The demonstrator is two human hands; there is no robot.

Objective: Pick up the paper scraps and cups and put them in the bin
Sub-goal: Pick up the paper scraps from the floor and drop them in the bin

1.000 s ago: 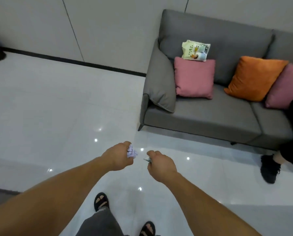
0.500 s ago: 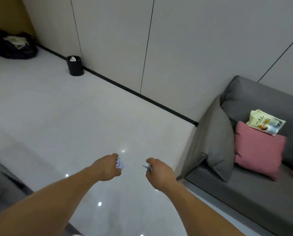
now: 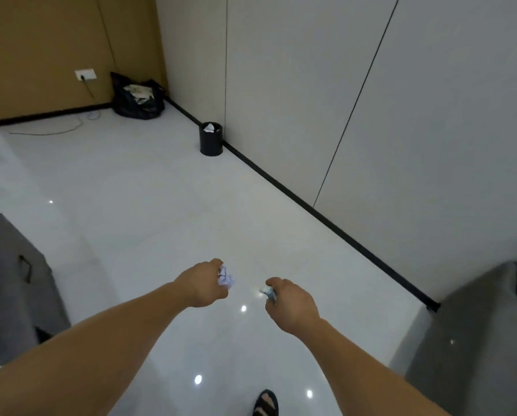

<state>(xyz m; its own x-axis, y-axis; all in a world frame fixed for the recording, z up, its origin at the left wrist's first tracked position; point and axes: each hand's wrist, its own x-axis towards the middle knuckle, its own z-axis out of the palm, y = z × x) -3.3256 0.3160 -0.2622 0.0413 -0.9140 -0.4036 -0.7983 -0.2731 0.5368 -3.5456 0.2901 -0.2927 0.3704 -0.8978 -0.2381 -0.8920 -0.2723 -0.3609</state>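
A crumpled white scrap (image 3: 226, 278) sits in my left hand (image 3: 204, 283), fingers curled tight round it so only one end pokes out. A smaller greyish scrap (image 3: 268, 292) is pinched in the curled fingers of my right hand (image 3: 291, 307). Both hands are held out, slightly apart, over the glossy white floor (image 3: 131, 205). The black bin (image 3: 210, 144) stands well ahead against the pale wall, white paper showing at its rim. Beyond it a black bag (image 3: 138, 100) slumps in the corner near a wall socket (image 3: 85, 75).
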